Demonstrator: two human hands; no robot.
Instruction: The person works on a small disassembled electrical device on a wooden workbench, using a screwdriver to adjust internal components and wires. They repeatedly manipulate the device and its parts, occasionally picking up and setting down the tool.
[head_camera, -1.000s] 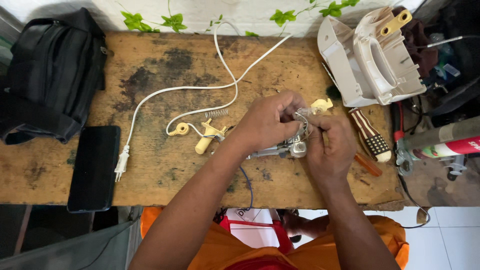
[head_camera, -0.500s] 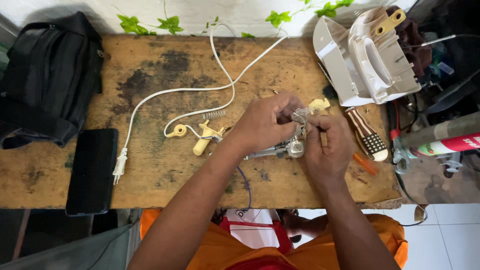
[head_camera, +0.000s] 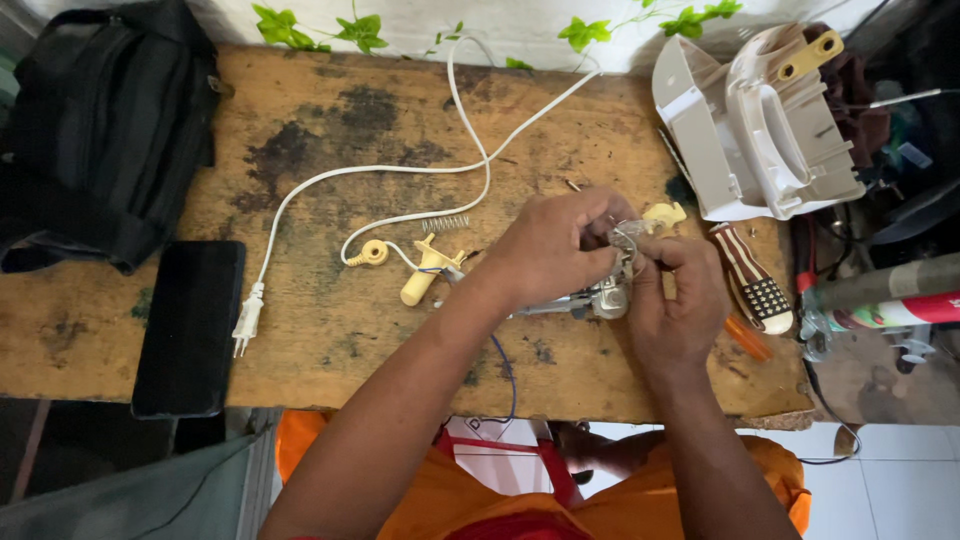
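Small metal part (head_camera: 603, 297), silvery and blocky with a thin rod out its left side, sits at the front middle of the table (head_camera: 330, 340), held up between both hands. Left hand (head_camera: 553, 250) comes in from lower left, forearm diagonal, knuckles up, fingers curled shut over the top of the part. Right hand (head_camera: 678, 300) comes up from below, wrist straight, thumb and fingers pinched on the part's right end and on a thin wire loop (head_camera: 628, 243) at its top. Both hands closed on it, fingertips nearly touching.

Thin blue wire (head_camera: 507, 375) trails from under the left wrist off the table's front edge.

Just left of the hands: pale yellow plastic piece (head_camera: 422, 278), peg-shaped, lying flat; small round yellow cap (head_camera: 372, 252) beside it; short steel coil spring (head_camera: 447, 223) above. Another yellow plastic bit (head_camera: 665, 213) sits just above the right hand.

White cord (head_camera: 400, 170) loops across the table, flat two-pin plug (head_camera: 246, 322) at its left end.

Table is worn wood, dark-stained, chipped edges.

Right side: screwdriver with a brown-and-cream striped handle (head_camera: 752, 280), beige plastic housing (head_camera: 760, 130) lying open. Left side: black phone (head_camera: 190, 325) face down on the front edge, black fabric bag (head_camera: 100, 130) at the back corner.
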